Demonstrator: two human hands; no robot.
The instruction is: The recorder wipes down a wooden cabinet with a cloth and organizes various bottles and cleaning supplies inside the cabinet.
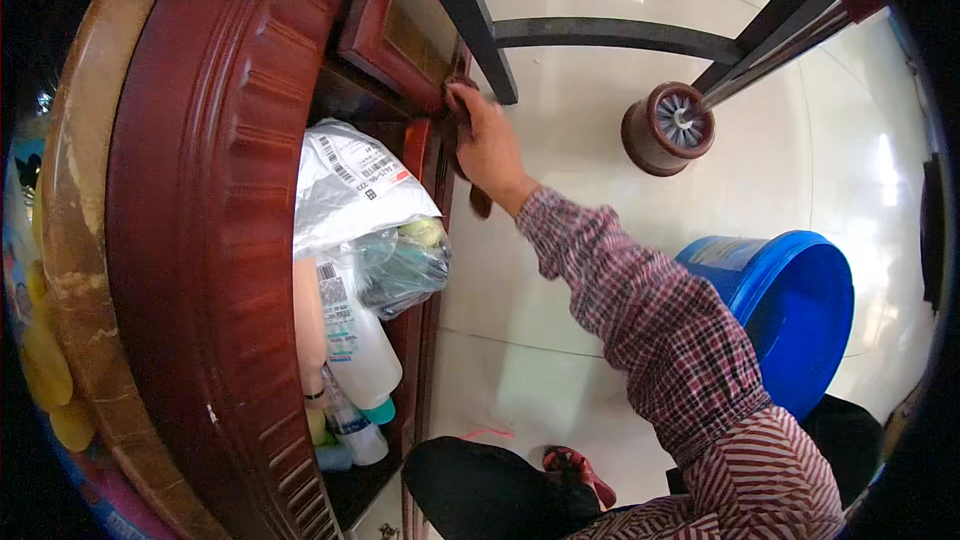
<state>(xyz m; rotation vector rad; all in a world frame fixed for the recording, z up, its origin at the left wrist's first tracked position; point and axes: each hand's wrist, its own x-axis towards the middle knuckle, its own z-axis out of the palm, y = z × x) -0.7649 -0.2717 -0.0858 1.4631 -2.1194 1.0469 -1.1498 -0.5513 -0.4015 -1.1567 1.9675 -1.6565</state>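
Observation:
My right hand reaches in from the lower right in a plaid sleeve, its fingers closed on the brown wooden drawer front; the fingertips are partly hidden behind the wood. The drawer stands pulled out from the dark red cabinet. Inside lie a silver-white plastic mailer bag with labels, a clear plastic bag with dark and yellowish contents, a white bottle with a teal cap, a clear bottle and a peach-coloured item. My left hand does not show.
A black metal frame with legs stands beyond the hand. Next to it, a brown round pot holds a pole with grey bristles or blades. A blue bucket sits right of my arm. The cabinet has a brown marbled top edge.

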